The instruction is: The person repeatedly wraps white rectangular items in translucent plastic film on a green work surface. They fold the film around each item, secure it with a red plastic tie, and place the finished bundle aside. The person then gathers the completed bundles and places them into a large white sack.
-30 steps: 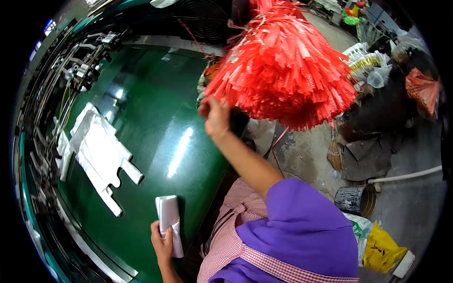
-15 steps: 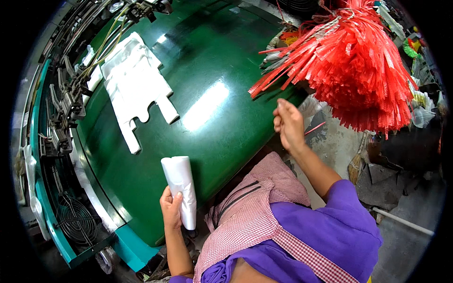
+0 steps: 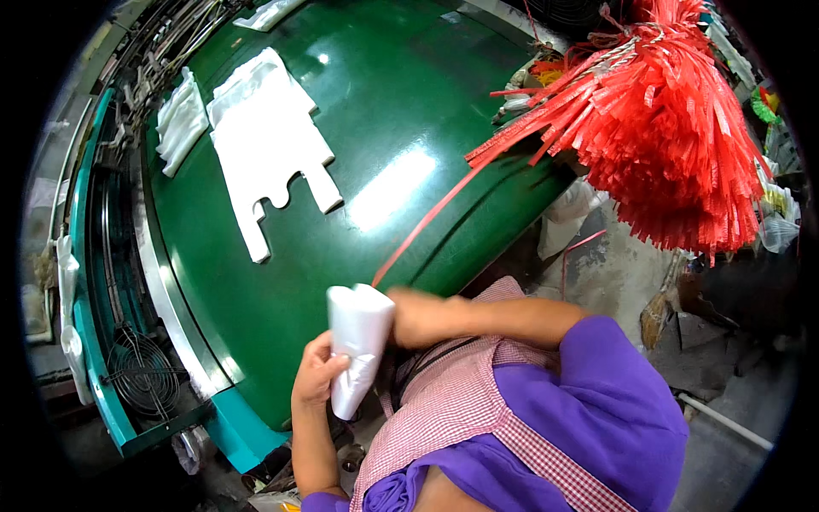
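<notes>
My left hand (image 3: 317, 372) is closed round the lower part of a folded roll of white plastic bags (image 3: 362, 337), thumb across its front. The roll stands tilted over the near edge of the green table. Just right of its upper end is my right hand (image 3: 422, 317), smeared by motion, its fingertips partly hidden behind the roll. From beside those fingers a long red plastic strip (image 3: 431, 218) stretches up to a hanging bunch of red plastic strips (image 3: 648, 136); the fingers appear to pinch it.
A flat stack of white plastic carrier bags (image 3: 264, 136) lies on the green table (image 3: 341, 256), with another white bag pile (image 3: 182, 124) left of it. Machine parts with a round wire fan guard (image 3: 143, 375) line the left side. A white pipe (image 3: 725, 422) lies at lower right.
My right hand has swung left and down from near the red bunch to the roll, drawing out a red strip. The roll has moved slightly right. The machine parts above the bag stack have moved back.
</notes>
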`<act>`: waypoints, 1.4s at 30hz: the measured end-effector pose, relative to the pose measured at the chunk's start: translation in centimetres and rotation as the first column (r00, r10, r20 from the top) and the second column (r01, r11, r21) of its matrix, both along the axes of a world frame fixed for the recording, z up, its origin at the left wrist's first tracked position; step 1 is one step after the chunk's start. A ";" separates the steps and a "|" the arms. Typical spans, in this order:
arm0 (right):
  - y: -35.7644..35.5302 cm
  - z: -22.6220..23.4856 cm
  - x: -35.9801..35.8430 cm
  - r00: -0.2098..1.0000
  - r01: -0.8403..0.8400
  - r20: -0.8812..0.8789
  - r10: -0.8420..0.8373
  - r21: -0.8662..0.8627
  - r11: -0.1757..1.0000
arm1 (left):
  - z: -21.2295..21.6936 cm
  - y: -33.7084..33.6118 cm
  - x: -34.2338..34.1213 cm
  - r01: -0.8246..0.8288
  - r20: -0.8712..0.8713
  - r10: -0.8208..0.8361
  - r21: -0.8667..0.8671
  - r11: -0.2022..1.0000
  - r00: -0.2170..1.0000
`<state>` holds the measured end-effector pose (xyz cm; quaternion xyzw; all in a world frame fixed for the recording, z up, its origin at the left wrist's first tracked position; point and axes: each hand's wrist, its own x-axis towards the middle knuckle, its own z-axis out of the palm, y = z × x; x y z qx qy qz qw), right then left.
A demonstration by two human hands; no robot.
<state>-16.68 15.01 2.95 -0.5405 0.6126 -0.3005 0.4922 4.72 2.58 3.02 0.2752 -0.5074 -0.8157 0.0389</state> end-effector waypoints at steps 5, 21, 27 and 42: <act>2.3 -1.0 2.6 0.797 -0.555 -0.248 0.550 0.055 0.830 | 3.4 -1.1 -2.4 0.108 0.028 -0.106 -0.085 0.990 0.994; -5.7 -1.1 -1.6 0.950 -0.210 -0.302 0.076 -0.441 0.872 | -2.0 -2.8 -5.1 -0.216 -0.135 0.175 -0.755 0.620 0.975; -4.3 -0.2 0.1 0.824 -0.407 -0.560 -0.091 -0.696 0.592 | -3.4 -3.7 -5.5 -0.300 -0.092 0.293 -0.486 0.821 0.952; -6.2 -3.1 -1.1 0.985 -0.141 -0.159 0.067 -0.517 0.844 | -1.1 -1.1 -4.3 -0.155 -0.153 -0.097 -0.988 -0.012 0.983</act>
